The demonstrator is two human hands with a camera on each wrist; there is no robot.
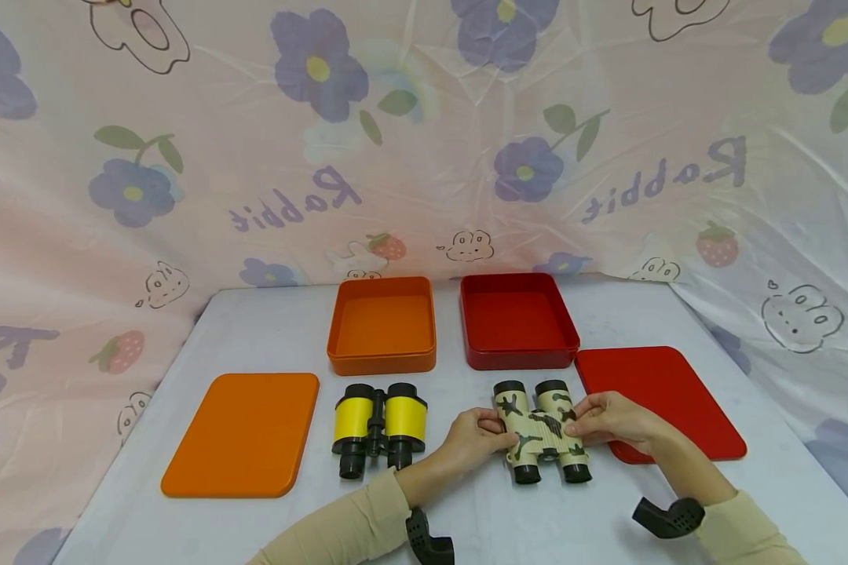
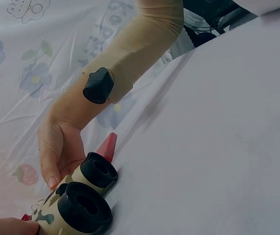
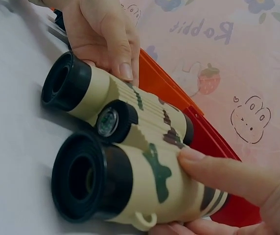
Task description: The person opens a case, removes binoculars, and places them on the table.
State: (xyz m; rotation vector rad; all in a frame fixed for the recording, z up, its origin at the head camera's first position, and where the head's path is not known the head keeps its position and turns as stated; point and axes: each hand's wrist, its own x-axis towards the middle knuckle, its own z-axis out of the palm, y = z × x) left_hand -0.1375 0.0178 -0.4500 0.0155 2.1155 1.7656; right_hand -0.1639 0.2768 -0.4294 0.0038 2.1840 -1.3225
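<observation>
A pair of camouflage binoculars (image 1: 546,428) is held between both hands over the right half of the table. My left hand (image 1: 469,439) grips the left barrel, its thumb lying on top. On the other barrel, the right hand (image 1: 618,420) pinches with thumb above and fingers at the side. The black eyepieces face toward me, and a small round compass (image 3: 108,122) sits between the barrels in the right wrist view. Yellow and black binoculars (image 1: 379,428) stand just left of my left hand. A red lid (image 1: 667,392) lies partly beneath the right hand.
Behind the binoculars are an open orange box (image 1: 385,365) and an open red box (image 1: 519,359). An orange lid (image 1: 243,435) lies flat at the left. White cloth covers the table (image 1: 495,518), and a printed curtain (image 1: 424,141) hangs along its back edge.
</observation>
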